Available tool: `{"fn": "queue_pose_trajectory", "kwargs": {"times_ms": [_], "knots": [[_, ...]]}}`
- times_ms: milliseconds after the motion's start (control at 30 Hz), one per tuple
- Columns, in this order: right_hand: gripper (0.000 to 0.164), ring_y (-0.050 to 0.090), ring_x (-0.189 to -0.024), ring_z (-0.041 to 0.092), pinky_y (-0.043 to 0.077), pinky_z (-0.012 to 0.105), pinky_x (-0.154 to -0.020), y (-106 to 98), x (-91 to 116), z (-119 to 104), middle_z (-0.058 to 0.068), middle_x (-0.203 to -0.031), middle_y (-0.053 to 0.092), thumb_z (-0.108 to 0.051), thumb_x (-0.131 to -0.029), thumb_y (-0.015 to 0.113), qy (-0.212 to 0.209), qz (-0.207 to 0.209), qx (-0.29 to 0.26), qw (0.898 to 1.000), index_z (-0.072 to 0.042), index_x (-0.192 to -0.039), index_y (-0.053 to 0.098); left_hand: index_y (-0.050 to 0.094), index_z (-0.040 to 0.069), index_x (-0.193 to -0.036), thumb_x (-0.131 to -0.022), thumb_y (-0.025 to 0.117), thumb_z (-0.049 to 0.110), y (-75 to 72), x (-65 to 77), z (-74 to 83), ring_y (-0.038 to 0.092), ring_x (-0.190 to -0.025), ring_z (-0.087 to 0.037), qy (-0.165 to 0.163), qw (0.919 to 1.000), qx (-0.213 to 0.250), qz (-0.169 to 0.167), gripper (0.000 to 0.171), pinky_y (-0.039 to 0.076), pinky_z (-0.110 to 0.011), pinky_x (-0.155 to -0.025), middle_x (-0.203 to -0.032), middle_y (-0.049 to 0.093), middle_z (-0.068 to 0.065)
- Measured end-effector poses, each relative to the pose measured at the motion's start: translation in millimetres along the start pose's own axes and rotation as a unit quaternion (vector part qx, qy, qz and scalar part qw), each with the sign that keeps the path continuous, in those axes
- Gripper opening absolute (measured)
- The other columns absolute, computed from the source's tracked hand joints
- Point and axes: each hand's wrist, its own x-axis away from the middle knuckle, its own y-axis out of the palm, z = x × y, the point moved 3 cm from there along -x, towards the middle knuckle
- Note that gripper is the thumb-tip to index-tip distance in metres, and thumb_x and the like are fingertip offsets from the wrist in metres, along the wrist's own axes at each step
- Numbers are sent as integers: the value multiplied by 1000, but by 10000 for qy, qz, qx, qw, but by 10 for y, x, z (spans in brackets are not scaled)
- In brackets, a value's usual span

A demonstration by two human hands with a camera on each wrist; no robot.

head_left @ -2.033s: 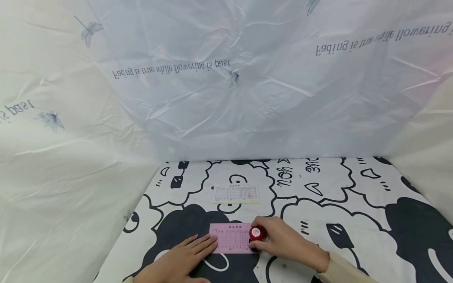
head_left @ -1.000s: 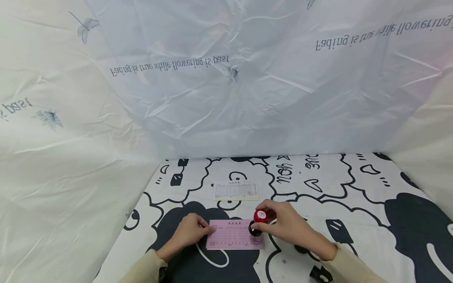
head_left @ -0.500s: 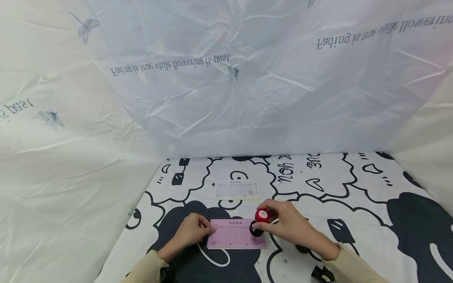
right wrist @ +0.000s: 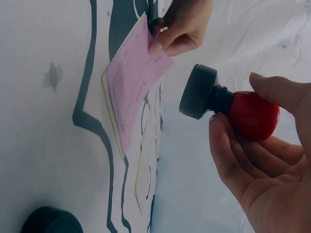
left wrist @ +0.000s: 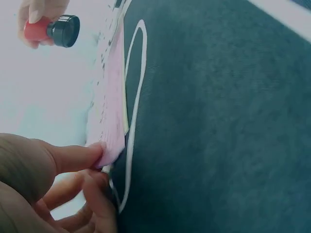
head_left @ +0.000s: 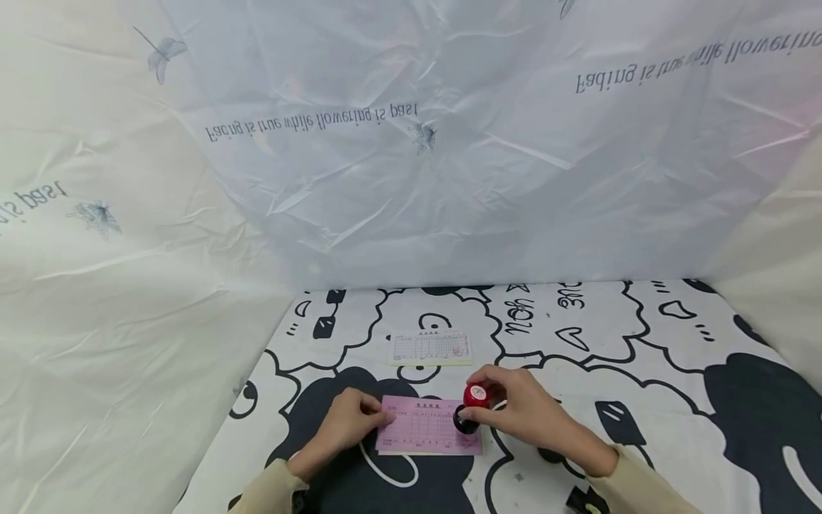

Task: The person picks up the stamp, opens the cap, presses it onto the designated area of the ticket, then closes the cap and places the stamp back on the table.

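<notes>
My right hand [head_left: 523,408] grips the red knob of a round stamp [head_left: 476,395], its black base tilted down over the right end of a pink receipt slip [head_left: 420,428]. In the right wrist view the stamp [right wrist: 253,116] is lifted clear of the paper. A faint red mark shows at the slip's lower right. My left hand [head_left: 345,421] pinches the slip's left edge between thumb and fingers. In the left wrist view this edge of the pink slip [left wrist: 112,141] is bent up, with a pale yellowish sheet beneath it.
Beyond the pink slip lies a white form [head_left: 427,348] with a red stamp mark. A black round cap [right wrist: 51,221] stands on the cartoon-patterned cloth [head_left: 578,385], mostly behind my right forearm in the head view. White plastic sheeting [head_left: 449,214] encloses the back and sides.
Two seconds ago my left hand lay flat on the pink slip and the stamp stood on its right end. The stamp has since risen and tilted; my left hand has shifted to pinch the edge.
</notes>
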Motion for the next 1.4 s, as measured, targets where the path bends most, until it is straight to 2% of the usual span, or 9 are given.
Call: {"fn": "queue_pose_trajectory", "kwargs": {"times_ms": [133,233,333,467,667,867,1033,1167,1400], "knots": [[39,68,-82,-1,63,25,-75,-8,16,-5,-7,-96,74,-41,-88,86,20,7,-3,10000,-13,-112,72,84,7,-94,-94,77,10,-82,-3,56,56,-66,-7,300,9994,155,66,8,44,-20,-56,-81,75,-3],[40,68,-82,0,62,24,-76,-8,22,2,-8,-96,74,-41,-88,86,50,-9,-24,10000,-13,-112,72,81,3,-104,-98,71,7,-141,-41,77,59,-72,-10,328,9987,398,32,13,47,-21,-60,-91,75,-6],[43,68,-82,0,62,23,-75,-1,31,16,-7,-96,74,-42,-88,85,35,-39,-36,10000,-11,-113,72,79,1,-110,-101,66,6,-172,-119,90,66,-80,-13,222,9965,801,-113,16,57,-25,-67,-98,76,-9],[40,66,-81,-1,62,23,-74,17,42,24,-6,-96,74,-42,-88,86,-38,-74,-27,10000,-13,-112,72,76,-2,-117,-103,63,4,-191,-299,88,72,-88,-16,31,9920,1256,-120,20,65,-33,-78,-108,76,-13],[37,66,-82,-2,62,21,-75,43,47,2,-7,-95,74,-42,-88,85,-89,-136,-72,9998,-16,-111,72,76,-4,-116,-101,65,2,-187,-661,-49,72,-88,-16,-267,9877,1534,163,19,66,-34,-79,-109,74,-17],[36,66,-83,-2,61,21,-76,52,48,1,-8,-95,74,-42,-89,84,-130,-175,-60,9997,-17,-111,71,78,-4,-115,-100,68,5,-198,-990,-221,70,-84,-16,-559,9896,1292,292,20,63,-29,-73,-108,74,-17],[35,65,-82,-2,61,22,-75,69,36,16,-9,-95,73,-42,-90,84,-195,-214,-125,9995,-17,-111,72,77,-3,-116,-100,69,9,-213,-1195,-222,70,-82,-16,-784,9890,1201,371,21,61,-28,-71,-108,73,-17],[35,65,-82,-2,61,23,-75,87,31,17,-9,-94,73,-41,-90,83,-244,-286,-196,9991,-15,-111,72,78,-2,-115,-100,70,12,-189,-1268,-187,71,-81,-16,-936,9883,1113,450,21,60,-26,-69,-106,74,-16],[35,65,-82,-3,61,22,-74,92,35,11,-9,-94,73,-40,-91,83,-279,-301,-182,9990,-14,-111,72,80,1,-109,-99,72,16,-143,-1327,-162,67,-82,-16,-897,9902,746,770,19,52,-24,-68,-106,76,-13]]}}
